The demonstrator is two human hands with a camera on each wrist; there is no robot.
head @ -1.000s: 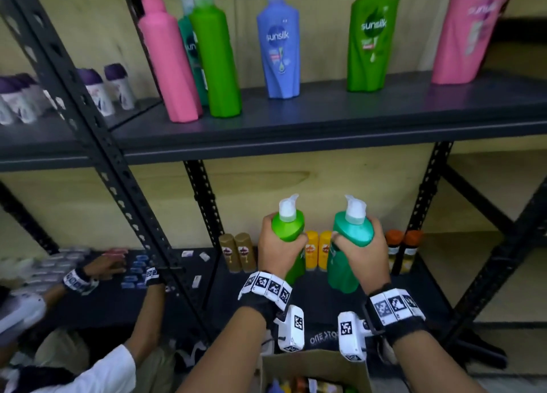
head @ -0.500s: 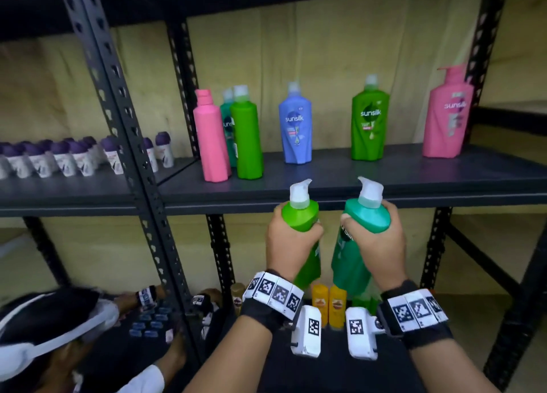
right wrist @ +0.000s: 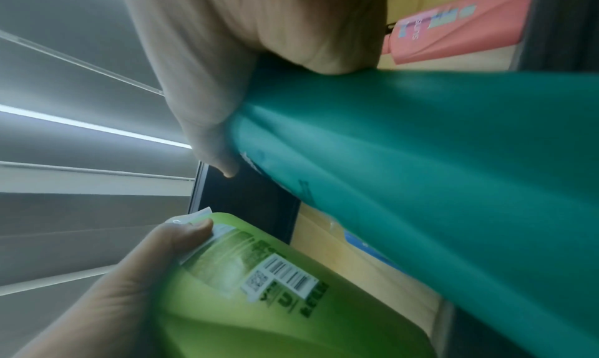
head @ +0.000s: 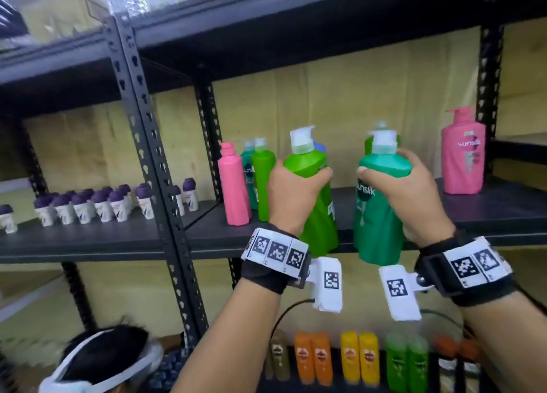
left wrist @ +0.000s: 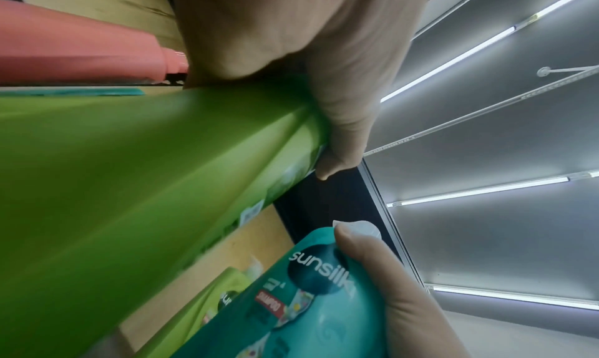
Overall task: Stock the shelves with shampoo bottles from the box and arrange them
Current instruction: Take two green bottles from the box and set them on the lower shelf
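Note:
My left hand (head: pixel 296 185) grips a light green pump bottle (head: pixel 316 203) by its shoulder, held upright in front of the middle shelf (head: pixel 488 212). My right hand (head: pixel 405 191) grips a teal Sunsilk pump bottle (head: pixel 376 215) the same way, a little to the right. Both bottle bases hang at about the shelf's front edge. In the left wrist view my fingers (left wrist: pixel 340 133) wrap the light green bottle (left wrist: pixel 129 184); in the right wrist view my fingers (right wrist: pixel 207 122) wrap the teal bottle (right wrist: pixel 421 171). On the shelf stand a pink bottle (head: pixel 233 188), a teal one, a green one (head: pixel 262 179) and a pink pump bottle (head: pixel 463 152).
A blue and a green bottle stand mostly hidden behind the held ones. Small purple-capped bottles (head: pixel 97 203) fill the left bay. A black upright post (head: pixel 154 167) divides the bays. Small orange, yellow and green bottles (head: pixel 349 357) line the lower shelf. Another person's head (head: pixel 100 360) is at lower left.
Both hands have lifted the two bottles from the low shelf level up to the middle shelf. The view has tilted upward with them.

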